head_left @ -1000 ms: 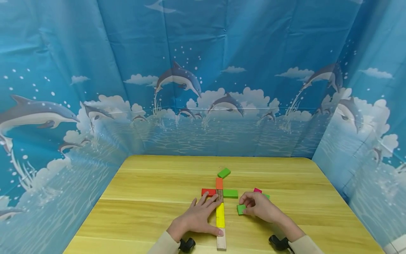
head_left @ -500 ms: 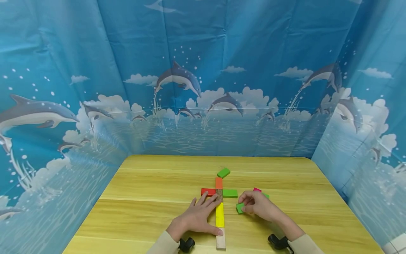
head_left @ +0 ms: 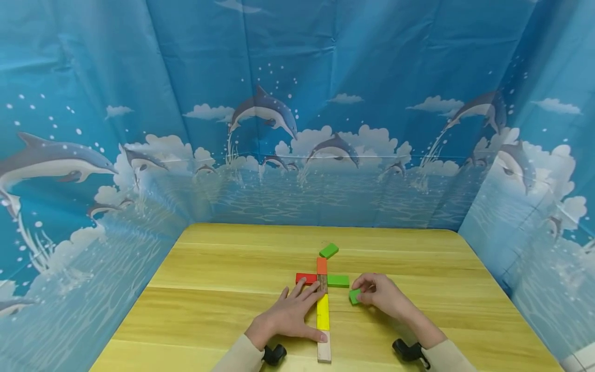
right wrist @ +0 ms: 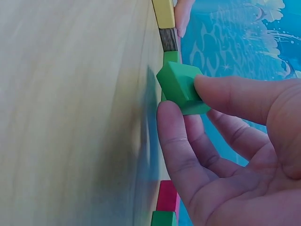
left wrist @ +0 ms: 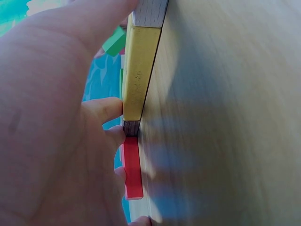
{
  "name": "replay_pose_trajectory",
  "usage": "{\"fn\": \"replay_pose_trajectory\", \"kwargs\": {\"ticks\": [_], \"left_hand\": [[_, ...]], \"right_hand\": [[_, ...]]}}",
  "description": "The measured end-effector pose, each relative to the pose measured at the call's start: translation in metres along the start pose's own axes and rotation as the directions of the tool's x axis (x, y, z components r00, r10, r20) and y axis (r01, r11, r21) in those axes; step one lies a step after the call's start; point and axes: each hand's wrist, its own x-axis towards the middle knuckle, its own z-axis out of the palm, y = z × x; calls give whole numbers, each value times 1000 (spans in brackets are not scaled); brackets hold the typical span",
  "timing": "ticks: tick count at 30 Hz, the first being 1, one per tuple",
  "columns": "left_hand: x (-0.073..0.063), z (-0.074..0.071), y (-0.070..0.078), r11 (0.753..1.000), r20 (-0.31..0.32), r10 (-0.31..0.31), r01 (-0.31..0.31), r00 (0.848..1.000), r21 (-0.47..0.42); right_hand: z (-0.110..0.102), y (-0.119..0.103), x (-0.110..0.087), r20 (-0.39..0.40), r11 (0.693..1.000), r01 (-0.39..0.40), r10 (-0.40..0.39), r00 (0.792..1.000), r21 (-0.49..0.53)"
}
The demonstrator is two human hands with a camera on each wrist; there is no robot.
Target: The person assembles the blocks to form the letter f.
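My right grip is drawn narrow, its thumb and fingers pinching the green block. The block sits tilted at my fingertips, on the side facing my left grip. My fingers cover part of it, so I cannot tell its long axis, nor whether an edge touches the worktop.

What counts most, I judge, is the green bar: it lies to the left of my right grip and a little farther from me than the green block, its free end near the block but apart from it. The bar's long axis runs left to right, out from the brown block. My right grip is nearer the free end, my left grip the other.

My left grip is wide, fingers spread, pinching nothing. Its fingers reach to the red block, the brown block and the yellow block; its thumb touches the pale block. Just beyond those fingers lies the orange block, and past it a loose green piece, askew.

Across my right grip from the bar are the pink block and another green piece.
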Motion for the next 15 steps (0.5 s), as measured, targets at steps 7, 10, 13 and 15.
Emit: {"fn": "replay_pose_trajectory", "kwargs": {"ticks": [7,10,13,15], "left_hand": [[1,0,-1,1000,-5,2,-2,1000,1],[1,0,0,1000,-7,0,0,1000,0],[0,1,0,1000,-8,1,-1,1000,1],[0,1,1,1000,-7,1,-1,1000,2]], "right_hand": [[-3,2,7,-104,999,-21,18,994,-31],[-3,3,11,-140,999,-30,25,990,-35],[-5,3,15,-163,999,-28,23,986,-30],[-6,4,18,-177,999,-26,20,984,-31]]}}
